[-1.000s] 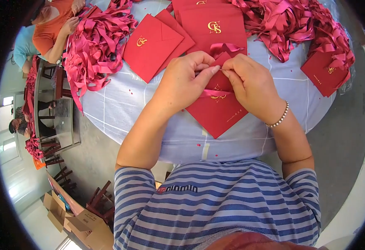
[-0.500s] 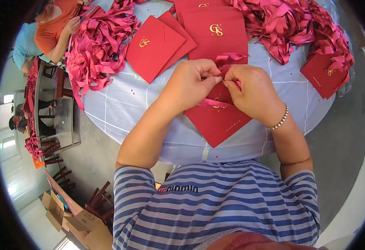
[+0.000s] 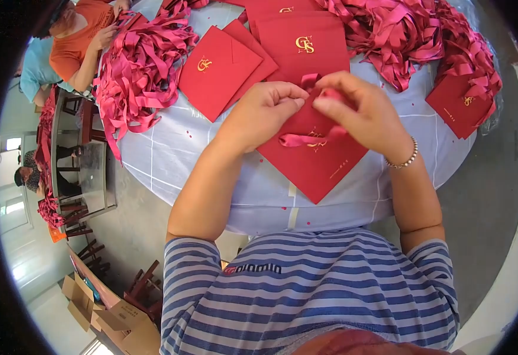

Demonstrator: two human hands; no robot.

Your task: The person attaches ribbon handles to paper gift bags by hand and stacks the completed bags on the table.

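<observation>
A red envelope point(image 3: 318, 177) with gold lettering lies in front of me, its lower corner pointing toward me. A pink-red ribbon point(image 3: 297, 140) crosses it, and part of the ribbon shows above, between my hands. My left hand point(image 3: 265, 115) is over the envelope's left side, thumb and forefinger pinched together; what they hold is hidden. My right hand point(image 3: 362, 115), wearing a beaded bracelet point(image 3: 405, 157), is over the right side. Its thumb and forefinger curl around a bit of ribbon. The fingers hide the envelope's upper part.
Red envelopes with gold letters point(image 3: 300, 50) are stacked ahead, and more point(image 3: 218, 68) lie to the left. Ribbon heaps stand at left point(image 3: 137, 71) and right point(image 3: 389, 41). Ribboned envelopes point(image 3: 457, 109) lie far right. A person in orange point(image 3: 81, 44) works at the left edge.
My hands have moved slightly apart, the right one lifting its fingers outward. The envelope beneath has shifted and turned a little to the right, showing more of its lower face.
</observation>
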